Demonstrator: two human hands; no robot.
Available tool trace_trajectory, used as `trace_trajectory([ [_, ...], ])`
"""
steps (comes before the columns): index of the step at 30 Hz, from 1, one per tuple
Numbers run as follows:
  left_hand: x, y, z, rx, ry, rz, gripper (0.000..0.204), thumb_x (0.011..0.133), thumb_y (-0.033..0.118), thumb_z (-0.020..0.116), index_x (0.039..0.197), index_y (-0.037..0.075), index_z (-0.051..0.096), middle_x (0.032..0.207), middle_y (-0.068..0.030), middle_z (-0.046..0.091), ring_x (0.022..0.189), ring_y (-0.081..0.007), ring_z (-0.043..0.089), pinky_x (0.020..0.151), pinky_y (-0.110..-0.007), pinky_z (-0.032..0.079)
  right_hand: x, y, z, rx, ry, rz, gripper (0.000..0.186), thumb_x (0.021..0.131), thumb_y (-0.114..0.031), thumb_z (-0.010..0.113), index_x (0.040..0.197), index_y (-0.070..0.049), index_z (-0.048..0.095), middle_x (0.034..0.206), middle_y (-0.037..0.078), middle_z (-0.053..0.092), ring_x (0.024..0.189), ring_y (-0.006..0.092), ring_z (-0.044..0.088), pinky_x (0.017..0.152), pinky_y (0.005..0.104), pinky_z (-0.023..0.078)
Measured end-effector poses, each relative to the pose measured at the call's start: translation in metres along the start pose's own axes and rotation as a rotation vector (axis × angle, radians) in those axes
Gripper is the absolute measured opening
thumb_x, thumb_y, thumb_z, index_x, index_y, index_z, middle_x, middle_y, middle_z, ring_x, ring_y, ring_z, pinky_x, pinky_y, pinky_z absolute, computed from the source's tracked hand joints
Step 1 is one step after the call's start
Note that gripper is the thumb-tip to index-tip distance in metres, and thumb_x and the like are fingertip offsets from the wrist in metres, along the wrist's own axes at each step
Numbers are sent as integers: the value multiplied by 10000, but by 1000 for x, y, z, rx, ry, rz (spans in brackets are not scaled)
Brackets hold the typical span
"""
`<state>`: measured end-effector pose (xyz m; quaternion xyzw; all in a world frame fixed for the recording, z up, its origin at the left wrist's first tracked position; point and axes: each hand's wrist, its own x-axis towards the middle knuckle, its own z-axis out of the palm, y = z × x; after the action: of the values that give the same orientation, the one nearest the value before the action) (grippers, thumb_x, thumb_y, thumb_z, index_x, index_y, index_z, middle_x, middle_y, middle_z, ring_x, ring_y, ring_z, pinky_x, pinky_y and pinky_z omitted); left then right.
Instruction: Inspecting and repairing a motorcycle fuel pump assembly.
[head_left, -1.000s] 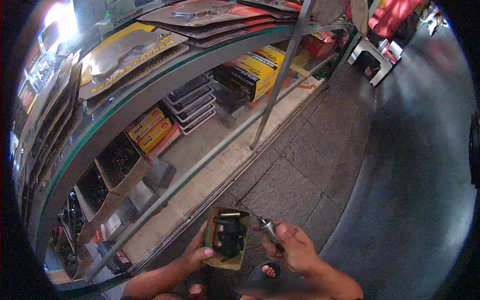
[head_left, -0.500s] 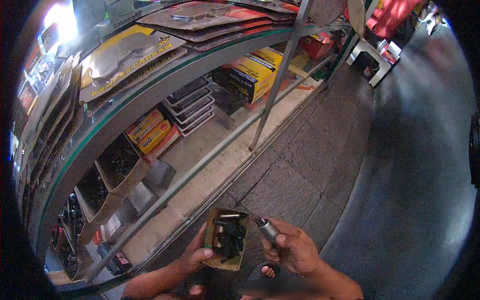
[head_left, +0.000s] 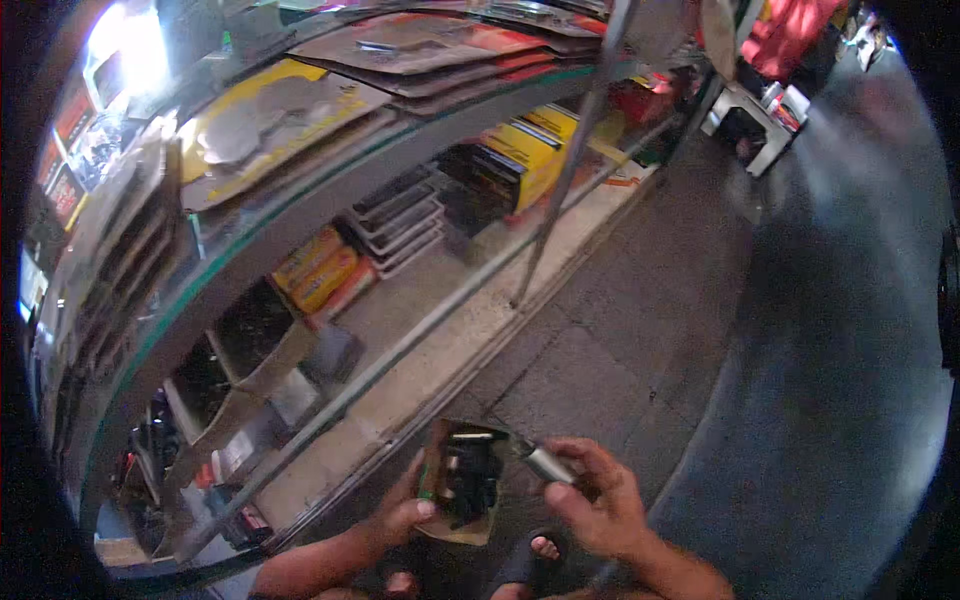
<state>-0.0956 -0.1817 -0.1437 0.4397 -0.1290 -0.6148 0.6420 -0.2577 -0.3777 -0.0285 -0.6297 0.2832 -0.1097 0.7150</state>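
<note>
My left hand (head_left: 402, 518) grips a small open cardboard box (head_left: 462, 533) by its left side, thumb over the edge. Several small black parts (head_left: 472, 482) lie jumbled inside, with a pale, shiny piece near the top; blur hides their kind. In my right hand (head_left: 608, 508), pinched between thumb and fingers, is a silver metal cylinder (head_left: 547, 463) with a narrower dark end. That end points up and left, close to the box's upper right corner. Whether it touches the box I cannot tell.
On the left stands a glass display case (head_left: 420, 375) with a metal frame. Packaged parts (head_left: 270, 120) are stacked on top; yellow boxes (head_left: 520, 165) and open bins (head_left: 255, 330) fill the lower shelf. A white stand (head_left: 768, 150) is farther off on the tiled floor (head_left: 610, 330).
The whole view has shifted slightly, and the case sits farther right. My right hand has turned a little, its fingers more spread around the cylinder. Both hands keep their holds.
</note>
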Motion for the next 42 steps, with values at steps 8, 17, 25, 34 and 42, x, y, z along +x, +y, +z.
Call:
trace_trajectory([
  [8,-27,6,-7,-64,-71,132,1193,761,600,757,1604,9,155,1573,-170,321,1428,-268,361,1182,-420,273,-10,28,-37,188,183,455,346,986,-292,617,1198,-22,655,1096,78,655,913,197,610,826,397,495],
  [17,-123,83,32,56,319,220,1250,751,609,794,1603,-5,114,1587,-188,311,1448,-304,342,1202,-439,253,14,-41,53,-157,-335,157,286,980,-304,622,1123,-57,646,971,96,647,868,191,623,698,352,533],
  [25,-175,78,45,-104,621,362,1089,686,472,812,1527,-19,324,1471,-219,469,1311,-369,522,1096,-502,453,34,-7,40,580,-658,326,533,951,-16,520,1454,92,380,1341,189,566,1141,283,629,1024,447,519],
  [34,-186,93,34,109,813,724,798,873,470,620,1491,12,410,1386,-187,576,1203,-343,610,1017,-495,518,16,-20,35,629,-549,275,542,1001,-33,497,1499,92,325,1511,255,437,1289,346,576,1105,466,477],
  [42,-210,121,46,55,810,694,796,848,484,640,1481,44,441,1374,-168,599,1156,-339,644,973,-488,551,12,-26,44,598,-551,197,508,1010,-154,556,1437,85,417,1396,264,539,1218,368,622,1062,491,515],
])
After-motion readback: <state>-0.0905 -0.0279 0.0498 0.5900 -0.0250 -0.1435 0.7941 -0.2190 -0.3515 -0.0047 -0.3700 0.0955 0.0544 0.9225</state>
